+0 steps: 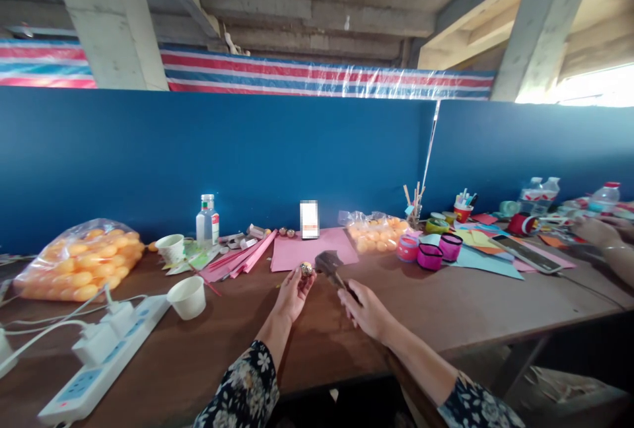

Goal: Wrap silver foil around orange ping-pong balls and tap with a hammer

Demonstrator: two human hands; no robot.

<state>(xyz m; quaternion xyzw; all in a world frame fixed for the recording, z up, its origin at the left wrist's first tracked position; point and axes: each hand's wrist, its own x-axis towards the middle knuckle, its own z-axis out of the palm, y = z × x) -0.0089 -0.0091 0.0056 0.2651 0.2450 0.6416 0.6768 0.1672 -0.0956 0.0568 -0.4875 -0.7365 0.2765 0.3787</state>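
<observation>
My left hand (293, 294) holds a small shiny, gold-coloured ball (306, 269) between its fingertips, above the brown table (222, 355). In my right hand (364, 309) is the handle of a dark tool (329, 261) with a broad, flat head. That head points toward the ball, just to its right. Pink paper (282, 255) lies behind both hands. A phone (310, 220) stands upright at the paper's back edge, and two small shiny balls (286, 232) sit to its left.
A bag of orange balls (84, 259), a paper cup (187, 297) and a power strip (106, 362) are at left. Another ball bag (377, 233), tape rolls (430, 255) and coloured papers (483, 261) lie at right. Another person's hand (601, 233) is far right.
</observation>
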